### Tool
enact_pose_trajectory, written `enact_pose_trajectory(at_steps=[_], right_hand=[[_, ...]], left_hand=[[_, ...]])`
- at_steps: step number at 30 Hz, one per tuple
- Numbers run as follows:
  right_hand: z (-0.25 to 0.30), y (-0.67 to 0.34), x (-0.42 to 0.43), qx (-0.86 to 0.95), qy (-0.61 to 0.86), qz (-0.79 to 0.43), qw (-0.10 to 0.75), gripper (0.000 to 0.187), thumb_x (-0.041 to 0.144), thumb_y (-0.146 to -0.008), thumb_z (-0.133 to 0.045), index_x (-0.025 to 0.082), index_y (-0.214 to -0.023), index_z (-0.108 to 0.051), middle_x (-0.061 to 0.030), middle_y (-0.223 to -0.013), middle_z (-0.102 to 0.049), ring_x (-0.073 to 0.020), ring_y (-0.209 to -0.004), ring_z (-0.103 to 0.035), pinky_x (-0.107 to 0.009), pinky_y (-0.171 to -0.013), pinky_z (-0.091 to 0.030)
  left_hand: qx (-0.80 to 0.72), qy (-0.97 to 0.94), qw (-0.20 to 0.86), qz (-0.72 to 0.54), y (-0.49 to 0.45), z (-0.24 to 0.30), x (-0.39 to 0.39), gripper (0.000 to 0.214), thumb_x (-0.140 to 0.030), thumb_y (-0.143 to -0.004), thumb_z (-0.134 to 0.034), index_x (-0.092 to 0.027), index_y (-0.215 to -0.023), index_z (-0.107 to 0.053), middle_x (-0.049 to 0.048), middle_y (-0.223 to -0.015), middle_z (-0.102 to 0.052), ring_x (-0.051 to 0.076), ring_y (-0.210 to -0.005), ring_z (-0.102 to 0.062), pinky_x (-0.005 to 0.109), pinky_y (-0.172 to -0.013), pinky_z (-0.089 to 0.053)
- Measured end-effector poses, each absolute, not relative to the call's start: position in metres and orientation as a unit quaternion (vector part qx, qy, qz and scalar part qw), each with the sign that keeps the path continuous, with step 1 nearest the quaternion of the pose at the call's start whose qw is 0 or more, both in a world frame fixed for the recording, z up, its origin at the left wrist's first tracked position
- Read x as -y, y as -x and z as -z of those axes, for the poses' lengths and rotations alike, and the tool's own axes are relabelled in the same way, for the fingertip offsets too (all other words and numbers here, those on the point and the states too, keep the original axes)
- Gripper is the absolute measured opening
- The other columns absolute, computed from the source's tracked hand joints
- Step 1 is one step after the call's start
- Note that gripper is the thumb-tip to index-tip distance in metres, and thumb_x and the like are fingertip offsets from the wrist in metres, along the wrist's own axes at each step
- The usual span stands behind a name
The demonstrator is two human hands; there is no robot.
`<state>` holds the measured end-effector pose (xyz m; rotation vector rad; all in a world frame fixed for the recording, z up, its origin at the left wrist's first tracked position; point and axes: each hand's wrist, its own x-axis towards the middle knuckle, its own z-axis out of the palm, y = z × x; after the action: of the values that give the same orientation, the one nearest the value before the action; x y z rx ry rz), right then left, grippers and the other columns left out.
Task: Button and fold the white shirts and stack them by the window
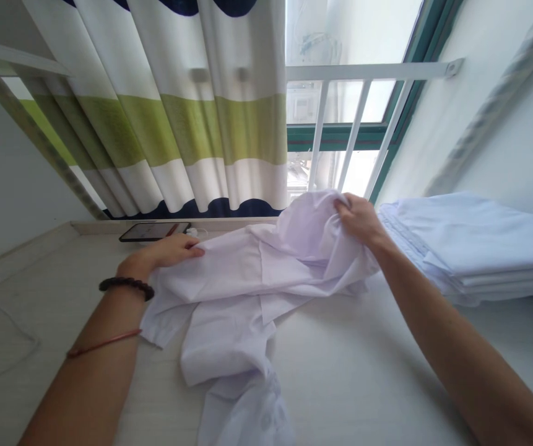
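A white garment (233, 266) with what looks like a sleeve lies crumpled across the pale surface, one part trailing toward me. My left hand (168, 251) pinches its upper left edge between thumb and fingers. At the other end, my right hand (359, 217) grips a bunched fold and lifts it off the surface. The fingertips of my right hand are partly hidden by the cloth. To the right of that hand sits a stack of folded white cloth (489, 241).
A phone (152, 231) lies by the back ledge, with white earphones (193, 232) beside it. Behind hang striped curtains (192, 124) and a white window railing (363, 72). A thin white cable (15, 322) runs along the left. Walls rise on both sides.
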<state>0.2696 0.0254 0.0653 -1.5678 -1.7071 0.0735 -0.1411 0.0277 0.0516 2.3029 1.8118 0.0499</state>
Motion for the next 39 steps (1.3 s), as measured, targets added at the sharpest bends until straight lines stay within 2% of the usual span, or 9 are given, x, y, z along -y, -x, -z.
enact_pose_trajectory(at_steps=[5,10,14,17,20,23,30,34,39], right_hand=[[-0.088,-0.328,-0.019,0.523,0.690,0.065,0.496,0.029,0.033,-0.091,-0.030,0.018,-0.097,-0.054,-0.0173,-0.103,-0.061,-0.0303,-0.098,-0.057,-0.042,-0.082,-0.042],[-0.088,-0.324,-0.012,0.598,0.704,0.016,0.383,0.050,0.043,-0.081,-0.055,0.007,-0.116,-0.053,-0.0271,-0.126,-0.048,-0.0415,-0.120,-0.044,-0.052,-0.098,-0.036],[-0.088,-0.284,0.005,0.732,0.625,0.021,0.269,0.081,0.060,-0.077,-0.055,0.015,-0.141,-0.033,-0.0188,-0.146,-0.030,-0.0393,-0.134,-0.027,-0.054,-0.106,-0.029],[-0.078,-0.253,0.015,0.832,0.541,-0.080,0.097,0.085,0.062,-0.069,-0.065,0.026,-0.141,-0.039,-0.0105,-0.144,-0.038,-0.0344,-0.129,-0.037,-0.044,-0.103,-0.036],[-0.059,-0.239,0.006,0.852,0.510,-0.118,-0.017,0.064,0.041,-0.062,-0.078,0.025,-0.122,-0.061,-0.0099,-0.131,-0.052,-0.0340,-0.118,-0.048,-0.041,-0.098,-0.040],[-0.056,-0.246,-0.008,0.844,0.524,-0.105,0.049,0.024,0.030,-0.080,-0.063,0.022,-0.101,-0.069,-0.0100,-0.105,-0.065,-0.0276,-0.098,-0.058,-0.037,-0.088,-0.043],[-0.104,-0.258,0.014,0.690,0.468,0.175,0.523,0.030,0.039,-0.096,-0.037,0.022,-0.099,-0.062,-0.0092,-0.110,-0.056,-0.0239,-0.102,-0.053,-0.039,-0.088,-0.042],[-0.080,-0.260,0.000,0.694,0.523,0.184,0.459,0.025,0.033,-0.093,-0.042,0.020,-0.097,-0.063,-0.0114,-0.111,-0.054,-0.0279,-0.104,-0.051,-0.046,-0.090,-0.042],[-0.058,-0.270,-0.021,0.696,0.610,0.125,0.357,0.026,0.022,-0.080,-0.057,0.015,-0.104,-0.064,-0.0153,-0.111,-0.053,-0.0332,-0.108,-0.049,-0.050,-0.092,-0.040]], left_hand=[[-0.715,-0.694,-0.001,-0.084,0.174,-0.073,-0.016,0.033,-0.041,-0.084,-0.042,-0.014,-0.088,-0.061,0.0055,-0.092,-0.069,0.019,-0.083,-0.059,0.027,-0.074,-0.047],[-0.654,-0.731,-0.070,-0.183,0.144,-0.085,-0.010,0.049,-0.051,-0.079,-0.054,-0.015,-0.112,-0.054,0.0095,-0.115,-0.059,0.022,-0.104,-0.054,0.035,-0.092,-0.044],[-0.524,-0.834,0.025,-0.170,0.083,-0.084,0.007,0.067,-0.059,-0.064,-0.067,-0.022,-0.118,-0.053,0.0069,-0.123,-0.052,0.025,-0.115,-0.049,0.036,-0.101,-0.039],[-0.481,-0.861,0.166,-0.016,0.046,-0.064,0.013,0.079,-0.049,-0.051,-0.080,-0.026,-0.122,-0.053,0.0050,-0.121,-0.055,0.027,-0.112,-0.053,0.034,-0.096,-0.043],[-0.436,-0.889,0.141,-0.020,0.031,-0.045,0.006,0.043,-0.038,-0.060,-0.076,-0.022,-0.098,-0.065,0.0054,-0.117,-0.058,0.025,-0.107,-0.055,0.031,-0.095,-0.043],[-0.433,-0.892,0.079,-0.104,0.037,-0.050,0.000,0.023,-0.035,-0.085,-0.051,-0.019,-0.096,-0.064,0.0064,-0.109,-0.063,0.023,-0.102,-0.057,0.033,-0.094,-0.042],[-0.486,-0.757,-0.126,-0.419,0.038,-0.104,0.019,0.036,-0.039,-0.088,-0.053,-0.027,-0.122,-0.048,0.0000,-0.112,-0.062,0.020,-0.101,-0.059,0.030,-0.090,-0.046],[-0.474,-0.762,-0.157,-0.412,0.045,-0.098,0.017,0.057,-0.048,-0.080,-0.062,-0.020,-0.126,-0.042,0.0080,-0.129,-0.046,0.024,-0.119,-0.046,0.037,-0.103,-0.039],[-0.515,-0.845,0.065,-0.128,0.081,-0.079,0.005,0.087,-0.059,-0.066,-0.067,-0.025,-0.138,-0.033,0.0110,-0.137,-0.042,0.031,-0.125,-0.044,0.042,-0.102,-0.038]])
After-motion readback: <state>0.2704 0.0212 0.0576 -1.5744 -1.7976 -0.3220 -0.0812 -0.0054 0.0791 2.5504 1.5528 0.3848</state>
